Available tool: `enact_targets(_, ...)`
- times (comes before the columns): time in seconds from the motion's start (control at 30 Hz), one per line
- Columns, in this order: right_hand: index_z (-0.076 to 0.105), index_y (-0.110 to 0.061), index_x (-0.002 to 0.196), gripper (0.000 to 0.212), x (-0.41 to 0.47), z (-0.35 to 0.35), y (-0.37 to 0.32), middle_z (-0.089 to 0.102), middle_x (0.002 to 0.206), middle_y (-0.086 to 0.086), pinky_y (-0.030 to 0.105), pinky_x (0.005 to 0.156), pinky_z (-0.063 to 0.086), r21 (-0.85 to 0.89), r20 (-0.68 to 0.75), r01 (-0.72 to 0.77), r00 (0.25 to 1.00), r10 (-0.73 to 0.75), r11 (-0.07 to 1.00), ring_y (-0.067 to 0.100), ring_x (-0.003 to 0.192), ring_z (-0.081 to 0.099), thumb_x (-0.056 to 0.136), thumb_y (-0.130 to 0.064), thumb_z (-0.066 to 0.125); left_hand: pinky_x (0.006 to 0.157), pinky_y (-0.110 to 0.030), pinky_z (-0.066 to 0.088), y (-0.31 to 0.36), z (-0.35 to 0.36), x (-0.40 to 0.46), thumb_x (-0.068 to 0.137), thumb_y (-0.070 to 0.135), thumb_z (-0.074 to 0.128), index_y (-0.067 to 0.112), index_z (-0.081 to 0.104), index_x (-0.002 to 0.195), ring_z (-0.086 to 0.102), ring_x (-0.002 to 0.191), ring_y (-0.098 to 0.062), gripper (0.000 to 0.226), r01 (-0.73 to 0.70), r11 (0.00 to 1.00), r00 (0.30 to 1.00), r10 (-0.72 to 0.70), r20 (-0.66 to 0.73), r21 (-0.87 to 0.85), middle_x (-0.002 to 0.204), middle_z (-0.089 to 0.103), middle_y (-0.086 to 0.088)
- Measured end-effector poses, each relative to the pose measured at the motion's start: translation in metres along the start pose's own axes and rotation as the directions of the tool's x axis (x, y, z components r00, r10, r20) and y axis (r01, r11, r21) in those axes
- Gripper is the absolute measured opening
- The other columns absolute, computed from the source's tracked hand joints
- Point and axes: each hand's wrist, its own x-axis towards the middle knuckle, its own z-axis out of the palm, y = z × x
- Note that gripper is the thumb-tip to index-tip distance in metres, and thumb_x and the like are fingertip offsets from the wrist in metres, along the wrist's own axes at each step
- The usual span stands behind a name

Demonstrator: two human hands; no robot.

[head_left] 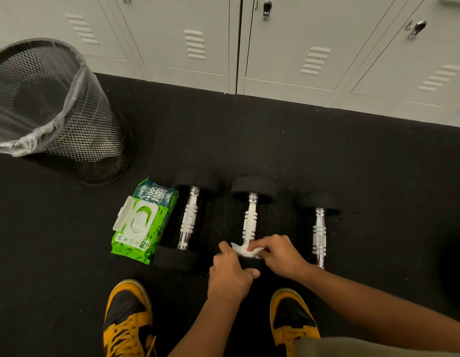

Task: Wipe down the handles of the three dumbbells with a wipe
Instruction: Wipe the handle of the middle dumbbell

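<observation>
Three dumbbells lie side by side on the black rubber floor [352, 155], handles running near to far, in front of a row of pale lockers [288, 47]. At far left stands a mesh waste bin [77, 130] with a clear liner. Right of it, a green pack of wipes [144, 222] lies flat with its lid flipped open, touching the left dumbbell [189, 217]. That dumbbell's chrome handle is bare and no hand is on it; whether it has been wiped cannot be read from its surface.

The middle dumbbell [250, 217] is the one being worked on. The left hand [230, 271] is curled over its near weight head, steadying it. The right hand [277, 253] pinches a crumpled white wipe [245, 249] against the near end of the handle, just where it meets the head. The wipe covers only this near end; the ribbed centre and far end of the handle are exposed.

The right dumbbell [319, 233] lies apart from both hands, its handle uncovered.

Judged from this layout, the task is in its middle stage: a wipe has been drawn, the middle handle is partly treated, and at least the right handle probably remains. If work is proceeding left to right, one handle is done. Two yellow-and-black shoes [128, 320] frame the near edge.
</observation>
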Motion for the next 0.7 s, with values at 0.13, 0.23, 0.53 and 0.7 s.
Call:
enact_targets(0.13, 0.077, -0.031, 0.095, 0.035, 0.007, -0.011, 0.006, 0.070, 0.116, -0.008, 0.015, 0.092, 0.047, 0.117, 0.063, -0.099, 0.994, 0.092, 0.988, 0.004, 0.109, 0.062, 0.085, 0.000, 0.065, 0.101, -0.043, 0.047, 0.000, 0.001, -0.001, 0.073, 0.035, 0.084, 0.015, 0.033, 0.132, 0.050, 0.126, -0.034, 0.079, 0.010, 1.000, 1.000, -0.010, 0.001, -0.005, 0.134, 0.050, -0.012)
enact_targets(0.23, 0.075, -0.033, 0.081, 0.040, 0.009, -0.018, 0.013, 0.071, 0.106, -0.007, 0.022, 0.079, 0.053, 0.338, -0.070, -0.197, 0.970, 0.233, 0.921, 0.006, 0.096, 0.064, 0.079, 0.005, 0.064, 0.101, -0.043, 0.045, 0.001, 0.000, 0.000, 0.074, 0.034, 0.083, 0.015, 0.033, 0.131, 0.049, 0.127, -0.035, 0.078, 0.019, 1.000, 1.000, -0.019, 0.003, 0.004, 0.135, 0.048, -0.013)
enact_targets(0.53, 0.072, -0.014, 0.097, 0.012, 0.055, -0.019, 0.002, 0.070, 0.105, 0.008, 0.040, 0.088, 0.059, 0.833, -0.166, -0.175, 0.826, 0.538, 0.526, 0.021, 0.101, 0.067, 0.088, -0.009, 0.065, 0.102, -0.042, 0.044, 0.004, -0.002, -0.004, 0.075, 0.035, 0.082, 0.016, 0.033, 0.130, 0.049, 0.127, -0.034, 0.076, 0.020, 1.000, 1.000, -0.020, 0.004, 0.015, 0.136, 0.048, -0.014)
enact_targets(0.7, 0.067, -0.013, 0.108, 0.018, 0.076, -0.015, -0.001, 0.070, 0.110, 0.009, 0.043, 0.094, 0.055, 0.828, -0.150, -0.178, 0.844, 0.516, 0.532, 0.021, 0.103, 0.067, 0.090, -0.014, 0.068, 0.100, -0.042, 0.045, 0.004, -0.002, -0.003, 0.075, 0.035, 0.082, 0.016, 0.032, 0.131, 0.049, 0.127, -0.034, 0.077, 0.028, 1.000, 1.000, -0.028, 0.011, 0.008, 0.137, 0.047, -0.013)
